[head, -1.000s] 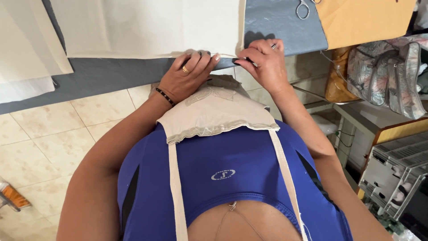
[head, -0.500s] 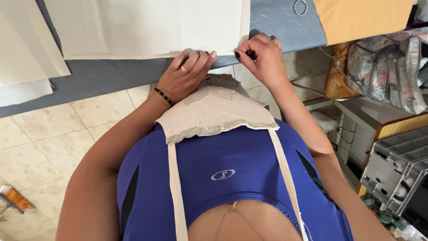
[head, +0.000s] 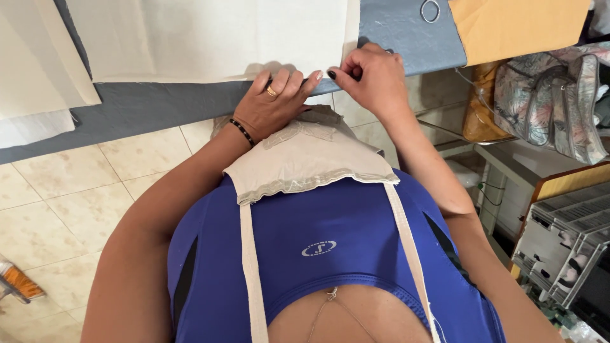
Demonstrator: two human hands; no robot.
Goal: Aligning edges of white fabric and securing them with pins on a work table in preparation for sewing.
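Pinching the Hem of a Pale Cloth

Covering most of the grey-blue work table is a big cream fabric panel, flat and smooth, with its lower right corner at the table's near edge. The left hand, wearing a gold ring and a beaded bracelet, lies with fingers spread on that edge. The right hand pinches the corner between thumb and forefinger.

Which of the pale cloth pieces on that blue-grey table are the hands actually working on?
The big cream cloth in the middle. The left hand and right hand meet at its lower right corner. The other pale sheets lie apart at the far left.
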